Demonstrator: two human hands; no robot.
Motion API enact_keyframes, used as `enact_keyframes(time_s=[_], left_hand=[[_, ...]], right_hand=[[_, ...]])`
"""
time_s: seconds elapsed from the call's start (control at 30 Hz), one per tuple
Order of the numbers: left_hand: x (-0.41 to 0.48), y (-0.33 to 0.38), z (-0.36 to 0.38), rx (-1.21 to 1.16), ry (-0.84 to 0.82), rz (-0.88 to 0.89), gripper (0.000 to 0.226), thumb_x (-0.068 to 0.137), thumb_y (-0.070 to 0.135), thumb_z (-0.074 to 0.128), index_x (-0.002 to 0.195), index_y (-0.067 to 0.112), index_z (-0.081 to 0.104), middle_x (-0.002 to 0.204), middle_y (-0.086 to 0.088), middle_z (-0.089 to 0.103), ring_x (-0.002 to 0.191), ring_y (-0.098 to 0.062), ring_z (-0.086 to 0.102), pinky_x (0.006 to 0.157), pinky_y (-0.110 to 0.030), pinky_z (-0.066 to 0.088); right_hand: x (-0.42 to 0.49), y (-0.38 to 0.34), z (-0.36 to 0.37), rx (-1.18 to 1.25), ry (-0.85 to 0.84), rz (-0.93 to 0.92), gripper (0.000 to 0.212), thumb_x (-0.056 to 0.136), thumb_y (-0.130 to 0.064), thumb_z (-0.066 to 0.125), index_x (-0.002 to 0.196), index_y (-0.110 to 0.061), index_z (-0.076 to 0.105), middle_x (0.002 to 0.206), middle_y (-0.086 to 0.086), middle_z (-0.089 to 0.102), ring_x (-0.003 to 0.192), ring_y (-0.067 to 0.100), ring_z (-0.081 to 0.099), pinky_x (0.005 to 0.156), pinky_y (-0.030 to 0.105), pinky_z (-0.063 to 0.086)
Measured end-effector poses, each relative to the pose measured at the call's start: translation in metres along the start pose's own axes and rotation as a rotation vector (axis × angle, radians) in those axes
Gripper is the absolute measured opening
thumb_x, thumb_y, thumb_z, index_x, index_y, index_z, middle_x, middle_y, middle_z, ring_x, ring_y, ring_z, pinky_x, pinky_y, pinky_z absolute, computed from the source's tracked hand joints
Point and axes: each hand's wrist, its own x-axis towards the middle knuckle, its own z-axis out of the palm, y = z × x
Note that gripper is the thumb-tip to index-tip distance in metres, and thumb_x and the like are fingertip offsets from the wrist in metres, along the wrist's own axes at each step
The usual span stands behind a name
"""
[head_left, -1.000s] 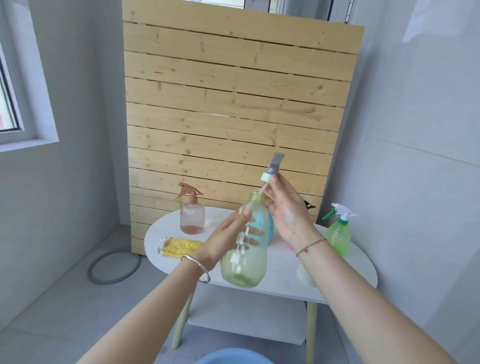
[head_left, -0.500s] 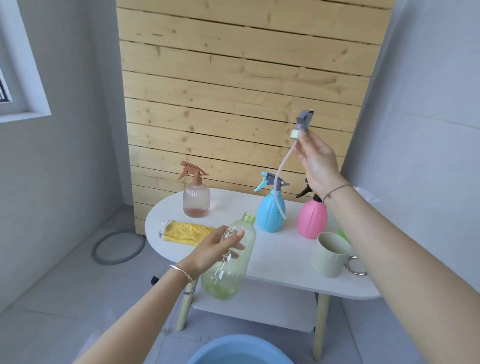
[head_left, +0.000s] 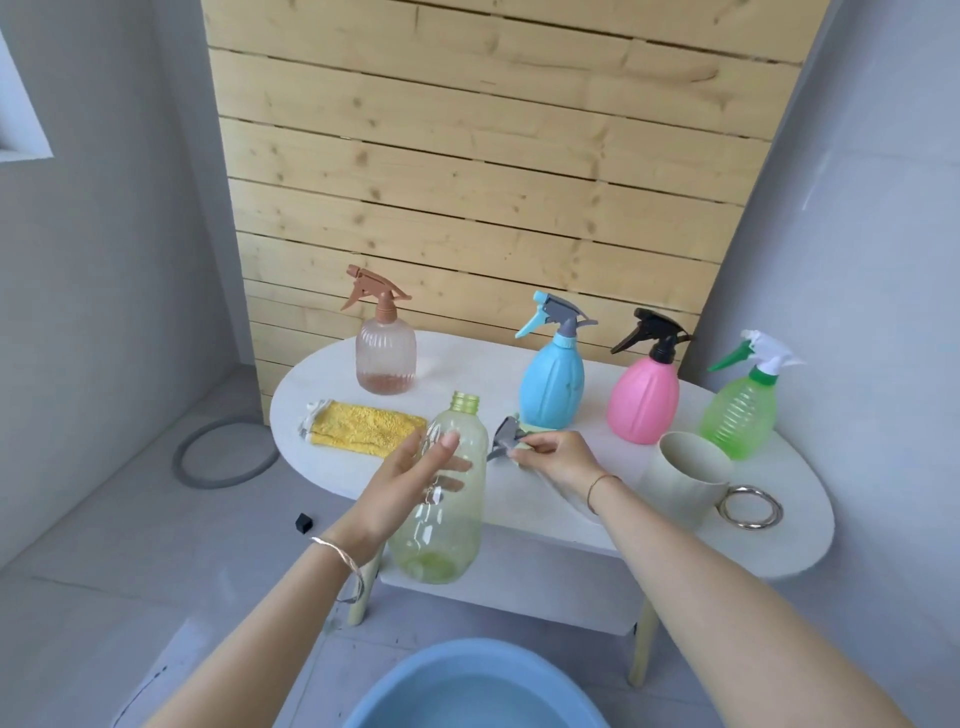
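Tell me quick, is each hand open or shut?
Left hand: closed, holding the bottle.
Right hand: closed, pinching the spray head.

Open bottle (head_left: 439, 499): clear greenish plastic, glossy. Table (head_left: 779, 540): smooth matt white. Cloth (head_left: 358, 428): nubby yellow fabric. Back wall (head_left: 483, 171): raw knotty wood planks. Mug (head_left: 685, 475): matt, shiny metal ring handle.

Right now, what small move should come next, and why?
Probably the right hand should let go of the spray head, which it pinches low at the white table beside the blue spray bottle. That frees it while the left hand holds the open green bottle near the blue basin.
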Motion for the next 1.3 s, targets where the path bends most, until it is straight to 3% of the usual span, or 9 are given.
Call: enact_keyframes(time_s=[0.1, 0.23, 0.37, 0.47, 0.6, 0.77, 0.87, 1.07, 1.3], left_hand=[[0.002, -0.004, 0.004, -0.011, 0.002, -0.003, 0.079, 0.062, 0.074, 0.055, 0.121, 0.022, 0.055, 0.102, 0.005, 0.074, 0.091, -0.015, 0.071, 0.091, -0.037, 0.05], [0.004, -0.007, 0.012, -0.009, 0.017, -0.004, 0.081, 0.06, 0.074, 0.059, 0.121, 0.021, 0.056, 0.102, 0.005, 0.074, 0.092, -0.015, 0.071, 0.092, -0.04, 0.05], [0.003, -0.005, 0.022, -0.014, 0.003, -0.004, 0.083, 0.059, 0.074, 0.061, 0.122, 0.019, 0.055, 0.102, 0.007, 0.074, 0.093, -0.012, 0.071, 0.086, -0.031, 0.05], [0.002, -0.002, 0.034, -0.006, -0.016, -0.002, 0.077, 0.059, 0.073, 0.061, 0.116, 0.022, 0.058, 0.102, 0.008, 0.074, 0.092, -0.011, 0.07, 0.085, -0.03, 0.05], [-0.002, 0.003, 0.059, -0.006, -0.061, 0.023, 0.067, 0.062, 0.071, 0.061, 0.112, 0.026, 0.06, 0.106, 0.002, 0.072, 0.092, -0.01, 0.07, 0.081, -0.024, 0.049], [-0.014, 0.007, 0.087, 0.006, -0.08, 0.035, 0.063, 0.061, 0.074, 0.06, 0.11, 0.034, 0.059, 0.113, -0.001, 0.068, 0.1, -0.015, 0.067, 0.084, -0.024, 0.048], [-0.026, 0.009, 0.093, -0.01, -0.049, 0.042, 0.059, 0.065, 0.074, 0.063, 0.107, 0.033, 0.061, 0.113, -0.008, 0.067, 0.104, -0.022, 0.065, 0.09, -0.029, 0.049], [-0.067, 0.006, 0.091, -0.018, 0.0, 0.015, 0.049, 0.072, 0.055, 0.069, 0.113, 0.03, 0.059, 0.112, 0.007, 0.067, 0.107, -0.011, 0.064, 0.091, -0.024, 0.048], [-0.123, -0.018, 0.084, 0.036, 0.059, -0.04, 0.026, 0.085, 0.031, 0.072, 0.108, 0.029, 0.059, 0.101, 0.011, 0.066, 0.09, 0.004, 0.061, 0.064, -0.004, 0.044]], right_hand=[[0.006, 0.01, -0.001, -0.011, 0.039, 0.001, 0.031, 0.072, -0.017, 0.082, 0.096, -0.002, 0.073, 0.094, 0.006, 0.071, 0.081, 0.012, 0.062, 0.087, 0.026, 0.052], [0.001, 0.003, -0.009, -0.095, 0.05, -0.042, 0.027, 0.076, -0.029, 0.078, 0.096, -0.012, 0.071, 0.089, -0.005, 0.068, 0.078, 0.002, 0.059, 0.07, 0.006, 0.041], [-0.017, -0.015, -0.043, -0.13, 0.16, -0.189, 0.022, 0.082, -0.034, 0.071, 0.095, -0.017, 0.072, 0.095, -0.006, 0.069, 0.089, 0.01, 0.057, 0.072, 0.01, 0.04], [-0.046, -0.029, -0.087, -0.039, 0.389, -0.297, 0.014, 0.083, -0.03, 0.071, 0.087, -0.017, 0.071, 0.087, -0.008, 0.068, 0.087, 0.008, 0.058, 0.078, 0.013, 0.042], [-0.072, -0.003, -0.154, -0.04, 0.692, -0.228, 0.015, 0.091, -0.027, 0.06, 0.097, -0.014, 0.066, 0.102, -0.003, 0.065, 0.103, 0.016, 0.057, 0.09, 0.029, 0.042], [-0.088, 0.064, -0.172, -0.059, 0.537, 0.119, 0.029, 0.099, -0.031, 0.045, 0.105, -0.007, 0.06, 0.108, 0.01, 0.061, 0.097, 0.022, 0.051, 0.081, 0.028, 0.035], [-0.104, 0.079, -0.164, 0.063, 0.595, 0.102, 0.03, 0.1, -0.027, 0.043, 0.098, -0.002, 0.06, 0.1, 0.009, 0.061, 0.092, 0.019, 0.051, 0.071, 0.026, 0.037], [-0.148, 0.081, -0.163, 0.152, 0.669, 0.07, 0.032, 0.101, -0.026, 0.042, 0.073, -0.01, 0.045, 0.072, 0.003, 0.046, 0.079, 0.02, 0.042, 0.06, 0.025, 0.032], [-0.228, 0.038, -0.153, 0.292, 0.607, -0.068, 0.029, 0.097, -0.025, 0.053, 0.07, -0.011, 0.054, 0.068, 0.0, 0.054, 0.059, -0.001, 0.051, 0.055, 0.001, 0.038]])
